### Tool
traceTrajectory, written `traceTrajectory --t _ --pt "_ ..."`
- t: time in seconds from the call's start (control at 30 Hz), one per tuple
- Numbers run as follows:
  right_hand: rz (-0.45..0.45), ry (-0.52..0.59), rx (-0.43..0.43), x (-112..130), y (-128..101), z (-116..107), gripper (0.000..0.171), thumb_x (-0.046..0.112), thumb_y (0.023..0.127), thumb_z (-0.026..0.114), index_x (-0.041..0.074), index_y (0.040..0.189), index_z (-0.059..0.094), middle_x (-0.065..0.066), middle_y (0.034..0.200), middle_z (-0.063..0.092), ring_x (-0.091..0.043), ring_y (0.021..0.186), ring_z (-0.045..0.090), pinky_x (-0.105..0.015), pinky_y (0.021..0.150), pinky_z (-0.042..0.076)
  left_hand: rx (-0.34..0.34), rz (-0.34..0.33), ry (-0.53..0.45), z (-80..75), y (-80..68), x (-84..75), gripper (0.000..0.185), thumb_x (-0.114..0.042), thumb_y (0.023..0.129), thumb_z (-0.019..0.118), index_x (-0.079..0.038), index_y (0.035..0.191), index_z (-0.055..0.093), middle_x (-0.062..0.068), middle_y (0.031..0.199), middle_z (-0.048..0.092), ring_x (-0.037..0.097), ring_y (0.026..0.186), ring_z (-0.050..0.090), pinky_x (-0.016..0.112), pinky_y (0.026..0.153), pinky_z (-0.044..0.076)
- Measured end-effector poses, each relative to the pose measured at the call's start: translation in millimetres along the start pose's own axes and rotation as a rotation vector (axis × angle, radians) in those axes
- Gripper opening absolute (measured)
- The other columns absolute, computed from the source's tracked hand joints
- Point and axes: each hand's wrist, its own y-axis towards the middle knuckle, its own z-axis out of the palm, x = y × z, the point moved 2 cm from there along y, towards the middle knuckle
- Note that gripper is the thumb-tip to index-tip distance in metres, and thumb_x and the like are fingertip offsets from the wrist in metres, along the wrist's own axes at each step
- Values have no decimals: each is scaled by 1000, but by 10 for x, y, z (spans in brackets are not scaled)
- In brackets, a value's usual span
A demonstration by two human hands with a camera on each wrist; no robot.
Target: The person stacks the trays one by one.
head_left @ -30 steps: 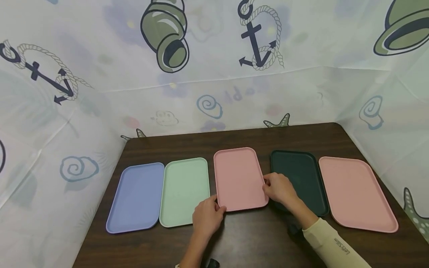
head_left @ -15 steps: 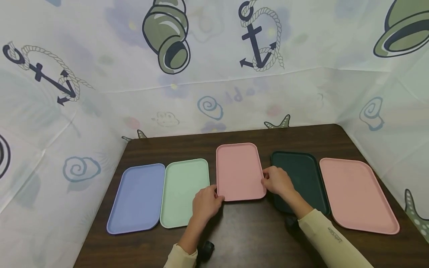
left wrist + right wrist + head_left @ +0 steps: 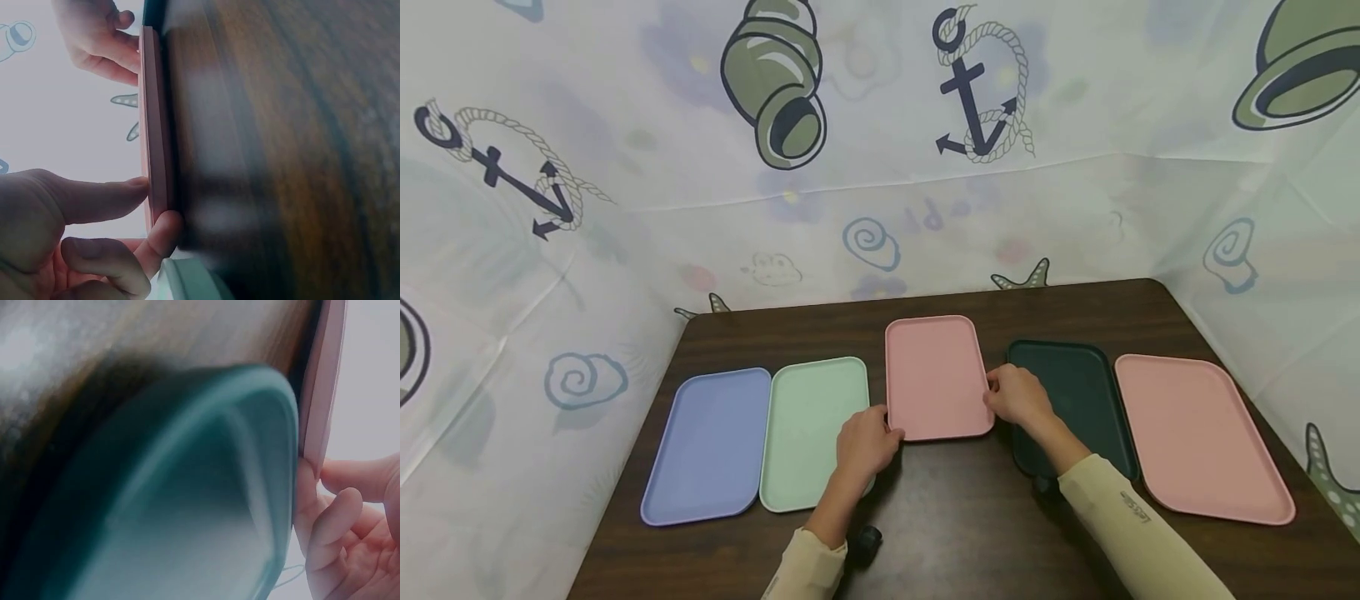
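Note:
A pink rectangular tray (image 3: 936, 379) is held between both hands at the middle of the table. My left hand (image 3: 867, 446) pinches its near left corner; in the left wrist view the thumb lies on top of the rim and a finger curls beneath. My right hand (image 3: 1021, 398) pinches the right edge near the front corner, thumb above and fingers under, as the right wrist view shows. A mint green tray (image 3: 812, 417) lies just left of it, partly behind my left hand. To the right is a dark green tray (image 3: 1075, 392), partly covered by my right hand and forearm.
A blue tray (image 3: 707, 450) lies at the far left beside the mint one. A second, larger-looking pink tray (image 3: 1206, 437) lies at the far right. The dark wooden table (image 3: 955, 525) is enclosed by a patterned white cloth (image 3: 880, 192) at the back and sides.
The middle pink tray has moved away from me, toward the table's back edge, with both hands still gripping it. The other trays stay where they were.

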Motion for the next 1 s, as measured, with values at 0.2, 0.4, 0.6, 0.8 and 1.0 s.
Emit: traceTrajectory --t 0.2,0.4,0.6,0.8,1.0 --pt "12 15 9 -25 9 42 37 11 88 63 0 123 67 -1 75 65 -17 60 54 -32 49 42 -4 -16 6 2 -21 -13 10 -18 82 74 -9 83 70 -1 61 54 21 60 53 38 50 41" --pt "30 -9 -3 -30 29 40 38 14 88 62 2 124 67 -3 75 65 -18 60 53 -32 47 40 -17 -8 8 2 -15 -38 10 -19 82 75 -10 82 69 -3 59 52 20 59 52 37 49 40" --pt "34 -43 0 -20 46 23 37 17 90 62 2 123 67 -4 74 64 -20 61 54 -32 48 40 -30 4 1 6 1 -51 8 -19 83 74 -11 83 70 -4 58 50 18 57 50 35 48 39" --pt "41 -31 6 1 21 12 34 19 91 61 3 119 69 -3 70 62 -20 61 53 -33 48 40 -47 17 7 14 -5 -43 9 -19 82 74 -13 80 68 -5 57 49 18 57 50 36 49 39" --pt "34 -13 -1 -7 -8 26 33 22 91 62 5 118 70 -3 68 61 -20 60 52 -32 48 38 -54 19 1 9 -31 -52 10 -19 83 74 -11 81 67 -5 58 50 18 56 50 35 49 39"
